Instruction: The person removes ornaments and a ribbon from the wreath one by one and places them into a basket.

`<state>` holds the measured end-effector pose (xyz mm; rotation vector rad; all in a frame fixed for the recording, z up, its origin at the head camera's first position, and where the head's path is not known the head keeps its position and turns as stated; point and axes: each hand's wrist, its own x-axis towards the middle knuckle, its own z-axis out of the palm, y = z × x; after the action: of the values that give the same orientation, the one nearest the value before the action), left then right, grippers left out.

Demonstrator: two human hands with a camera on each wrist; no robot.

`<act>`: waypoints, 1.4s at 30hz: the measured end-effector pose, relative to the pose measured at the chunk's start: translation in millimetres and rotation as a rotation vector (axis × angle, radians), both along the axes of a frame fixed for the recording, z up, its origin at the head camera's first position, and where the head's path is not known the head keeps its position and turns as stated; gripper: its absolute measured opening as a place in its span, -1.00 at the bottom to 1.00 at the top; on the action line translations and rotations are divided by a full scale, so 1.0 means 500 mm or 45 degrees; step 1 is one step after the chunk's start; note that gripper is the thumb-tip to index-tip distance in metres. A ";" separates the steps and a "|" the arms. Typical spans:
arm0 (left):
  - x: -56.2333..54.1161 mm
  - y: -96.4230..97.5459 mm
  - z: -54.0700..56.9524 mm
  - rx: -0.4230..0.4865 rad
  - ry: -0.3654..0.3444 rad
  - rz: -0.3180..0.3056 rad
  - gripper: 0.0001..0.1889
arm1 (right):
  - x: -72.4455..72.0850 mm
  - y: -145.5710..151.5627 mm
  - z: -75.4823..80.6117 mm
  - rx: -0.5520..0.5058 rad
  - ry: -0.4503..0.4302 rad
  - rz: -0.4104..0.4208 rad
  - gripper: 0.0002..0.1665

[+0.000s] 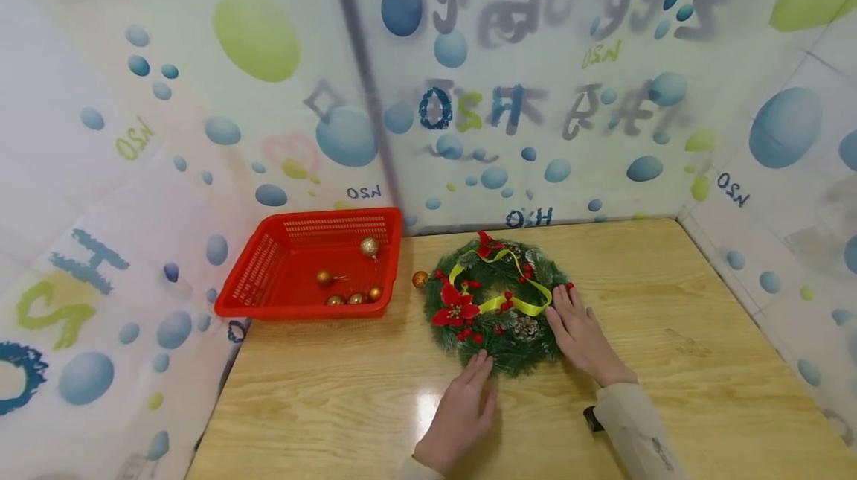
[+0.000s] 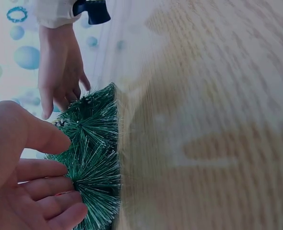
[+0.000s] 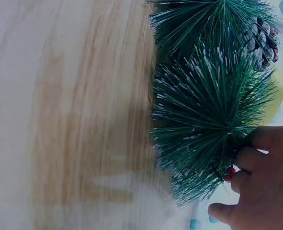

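Note:
A green Christmas wreath (image 1: 515, 353) lies flat on the table, dressed with red poinsettias (image 1: 455, 306), red berries, pine cones (image 1: 525, 328) and a looped yellow ribbon (image 1: 533, 309). My left hand (image 1: 458, 414) is at its near edge, fingers extended with the tips at the needles. At the wreath's right side, my right hand (image 1: 585, 338) rests its fingers on the outer greenery. Green needles (image 2: 96, 177) stand right against my left fingers in the left wrist view. The right wrist view shows my right fingers (image 3: 249, 158) partly hidden by needles. A gold bauble (image 1: 419, 279) sits at the wreath's left edge.
To the left of the wreath stands a red plastic basket (image 1: 304, 312) holding several gold baubles (image 1: 324, 277). The wooden table (image 1: 669, 301) meets a patterned wall covering (image 1: 535, 160) at the back. A dark band (image 1: 593, 419) shows at my right cuff.

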<state>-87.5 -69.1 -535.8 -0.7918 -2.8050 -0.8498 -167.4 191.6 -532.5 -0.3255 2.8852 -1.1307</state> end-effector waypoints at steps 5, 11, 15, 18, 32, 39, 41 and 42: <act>0.002 0.003 -0.004 -0.006 0.018 0.009 -0.49 | -0.008 0.001 -0.004 -0.012 -0.006 0.011 -0.20; 0.006 0.012 -0.001 0.002 0.044 0.003 -0.50 | -0.016 0.008 -0.001 -0.048 -0.008 0.019 -0.22; 0.010 0.017 0.003 -0.002 0.038 -0.007 -0.51 | -0.027 0.017 0.003 -0.124 -0.069 0.039 -0.21; 0.011 0.024 0.006 -0.005 0.040 -0.015 -0.52 | -0.038 0.025 0.005 -0.180 -0.114 0.048 -0.21; 0.010 0.019 -0.001 0.152 -0.046 -0.111 -0.53 | -0.044 0.029 0.035 -0.250 -0.092 0.014 -0.20; -0.048 -0.095 0.021 0.454 0.076 0.182 -0.54 | 0.059 -0.036 0.061 -0.157 0.146 0.019 -0.24; -0.068 -0.119 0.020 0.448 0.019 0.269 -0.48 | 0.085 -0.058 0.053 -0.110 0.171 0.011 -0.24; -0.076 -0.126 0.019 0.438 -0.036 0.293 -0.43 | 0.095 -0.068 0.047 -0.084 0.182 0.007 -0.24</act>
<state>-125.5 -132.4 -526.1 -0.4000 -2.5953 -1.2564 -119.7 157.8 -509.2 -0.4338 2.9704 -1.2537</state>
